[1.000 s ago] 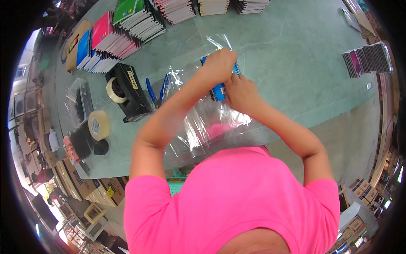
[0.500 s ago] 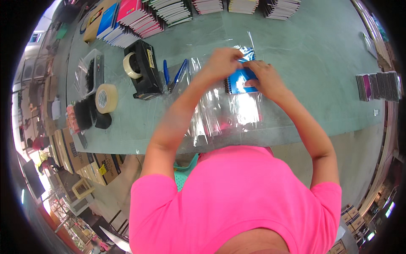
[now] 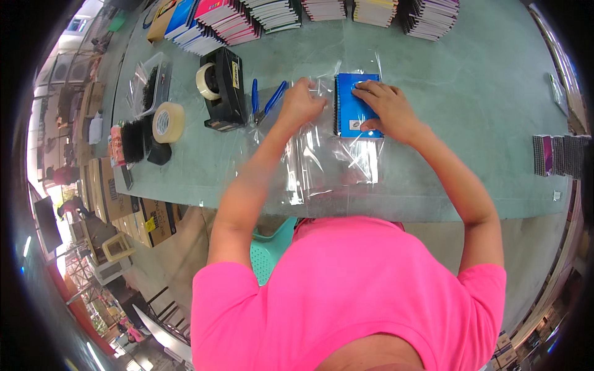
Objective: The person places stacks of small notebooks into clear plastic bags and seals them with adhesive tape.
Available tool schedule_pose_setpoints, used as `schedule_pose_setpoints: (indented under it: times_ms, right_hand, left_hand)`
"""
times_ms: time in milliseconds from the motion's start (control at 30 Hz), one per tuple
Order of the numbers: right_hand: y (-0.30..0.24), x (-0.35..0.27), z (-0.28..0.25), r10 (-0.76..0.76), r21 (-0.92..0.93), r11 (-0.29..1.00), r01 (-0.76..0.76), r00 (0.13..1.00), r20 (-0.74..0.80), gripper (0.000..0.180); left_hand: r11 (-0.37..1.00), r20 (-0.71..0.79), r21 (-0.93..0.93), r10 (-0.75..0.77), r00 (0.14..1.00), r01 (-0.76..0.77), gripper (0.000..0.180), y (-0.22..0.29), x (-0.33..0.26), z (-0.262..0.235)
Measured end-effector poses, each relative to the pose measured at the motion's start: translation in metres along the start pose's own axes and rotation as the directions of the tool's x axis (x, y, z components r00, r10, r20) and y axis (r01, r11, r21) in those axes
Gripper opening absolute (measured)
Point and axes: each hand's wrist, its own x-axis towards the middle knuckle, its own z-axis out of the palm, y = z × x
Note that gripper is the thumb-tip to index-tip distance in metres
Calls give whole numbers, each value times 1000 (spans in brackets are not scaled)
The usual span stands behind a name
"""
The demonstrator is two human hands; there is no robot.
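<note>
A small blue spiral notebook (image 3: 356, 99) lies on sheets of clear plastic film (image 3: 328, 164), its coil along the left side. My right hand (image 3: 393, 112) rests on the cover from the right, fingers spread and thumb near the bottom edge. Left of the coil, my left hand (image 3: 302, 105) is closed in a pinch on the clear film, with the fingertips partly lost in the shine. Blue-handled pliers (image 3: 266, 102) lie just left of that hand, beside a black tape dispenser (image 3: 223, 89).
Stacks of notebooks (image 3: 275, 12) line the far edge. A roll of tape (image 3: 168, 122), a black brush (image 3: 133, 141) and a clear plastic box (image 3: 154, 83) sit at the left. More small notebooks (image 3: 560, 156) stand at the right edge. A green basket (image 3: 270, 250) is below the table.
My left hand has moved left, off the notebook, to the film. The notebook's cover now shows more fully, with my right hand still on it. The whole view has shifted slightly.
</note>
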Motion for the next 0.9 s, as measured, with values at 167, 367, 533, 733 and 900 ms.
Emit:
schedule_pose_setpoints:
  times_ms: [167,367,533,733,900]
  right_hand:
    - [3,4,-3,-20,-9,1000,21,1000,19,72]
    - [11,1,-2,-56,57,997,56,998,-7,69]
    - [19,1,3,-109,65,991,113,992,-70,70]
    - [29,1,11,-110,92,988,123,984,-139,72]
    - [32,6,23,-79,111,989,100,980,-181,71]
  left_hand:
    - [966,-210,178,223,952,-188,26,26,-11,-10]
    - [963,-44,258,97,994,-82,26,27,-40,-12]
    - [955,87,297,-2,996,-24,29,30,-38,-23]
    - [994,290,89,40,956,-69,25,65,-29,-18]
    - [921,296,207,262,919,-329,23,66,-30,39]
